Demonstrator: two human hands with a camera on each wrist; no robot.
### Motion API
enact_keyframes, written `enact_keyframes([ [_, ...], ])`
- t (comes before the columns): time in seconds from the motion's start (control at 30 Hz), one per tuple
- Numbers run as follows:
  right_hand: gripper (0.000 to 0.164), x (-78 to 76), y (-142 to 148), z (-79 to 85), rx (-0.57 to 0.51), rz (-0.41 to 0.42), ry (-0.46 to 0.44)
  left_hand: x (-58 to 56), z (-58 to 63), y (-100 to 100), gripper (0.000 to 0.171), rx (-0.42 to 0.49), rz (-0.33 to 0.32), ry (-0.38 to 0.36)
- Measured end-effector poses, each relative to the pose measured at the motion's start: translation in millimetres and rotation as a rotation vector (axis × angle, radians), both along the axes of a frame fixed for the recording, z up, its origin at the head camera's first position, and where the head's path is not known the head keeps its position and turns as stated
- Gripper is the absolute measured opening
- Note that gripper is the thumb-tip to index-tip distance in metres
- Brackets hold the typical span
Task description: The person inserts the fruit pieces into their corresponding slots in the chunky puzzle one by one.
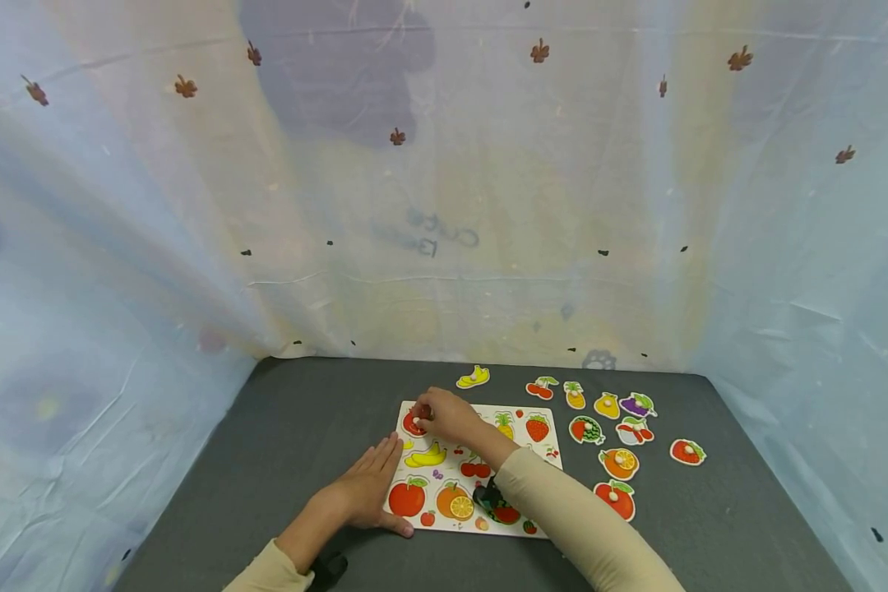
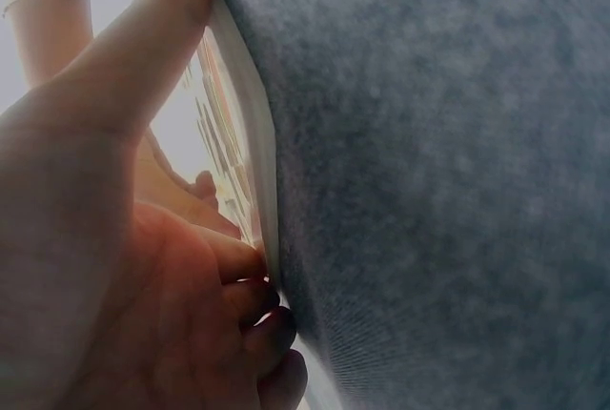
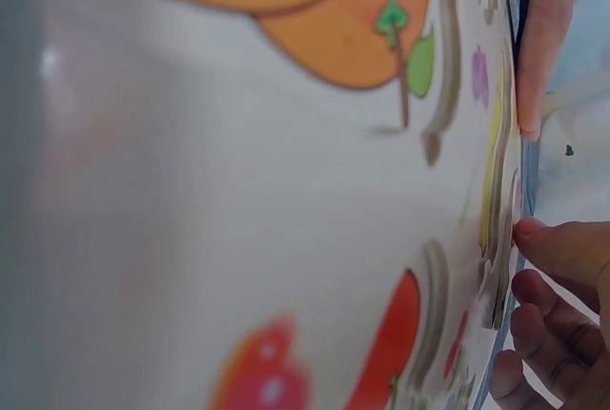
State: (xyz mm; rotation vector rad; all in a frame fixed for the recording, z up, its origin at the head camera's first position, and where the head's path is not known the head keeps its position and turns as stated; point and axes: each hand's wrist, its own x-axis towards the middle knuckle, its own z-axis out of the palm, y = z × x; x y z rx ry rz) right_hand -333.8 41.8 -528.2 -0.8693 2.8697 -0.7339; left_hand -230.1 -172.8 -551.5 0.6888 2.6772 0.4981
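Note:
A white fruit puzzle board [image 1: 444,473] lies on the dark table, printed with bananas, cherries, an apple, an orange and other fruit. My right hand [image 1: 447,415] reaches across it and pinches a red fruit puzzle piece [image 1: 413,425] by its knob at the far left corner, partly hidden by the fingers. Along the board's left edge rests my left hand [image 1: 366,485], fingers extended, thumb by the front corner. From below, the left wrist view has its fingertips [image 2: 272,334] against the board's side. In the right wrist view, the right fingers [image 3: 562,248] are low over the board's far part.
Right of the board lie several loose knobbed pieces, among them an orange [image 1: 619,464], an apple [image 1: 616,499], a watermelon [image 1: 586,430], grapes [image 1: 638,404] and a strawberry [image 1: 686,451]. Bananas [image 1: 473,377] and cherries [image 1: 542,387] lie behind it. A patterned curtain [image 1: 488,205] encloses the table.

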Motion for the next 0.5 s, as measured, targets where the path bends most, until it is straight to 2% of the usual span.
enact_keyframes([
  [0.1, 0.011, -0.9, 0, -1.3, 0.001, -0.001, 0.002, 2.3, 6.8, 2, 0.148, -0.017, 0.001, -0.011],
  [0.27, 0.010, -2.2, -1, -2.7, 0.002, 0.000, -0.003, 8.5, 26.4, 7, 0.142, -0.059, 0.007, -0.020],
  [0.33, 0.010, -2.3, -1, -2.8, 0.002, 0.000, -0.008, 10.2, 30.0, 9, 0.140, -0.074, 0.010, -0.016],
  [0.47, 0.011, -1.2, 0, -0.8, 0.000, -0.002, -0.023, 11.1, 29.7, 10, 0.139, -0.094, 0.017, -0.012],
  [0.5, 0.012, -0.8, 0, -0.4, 0.003, -0.001, -0.023, 10.0, 26.2, 9, 0.141, -0.087, 0.018, -0.010],
])
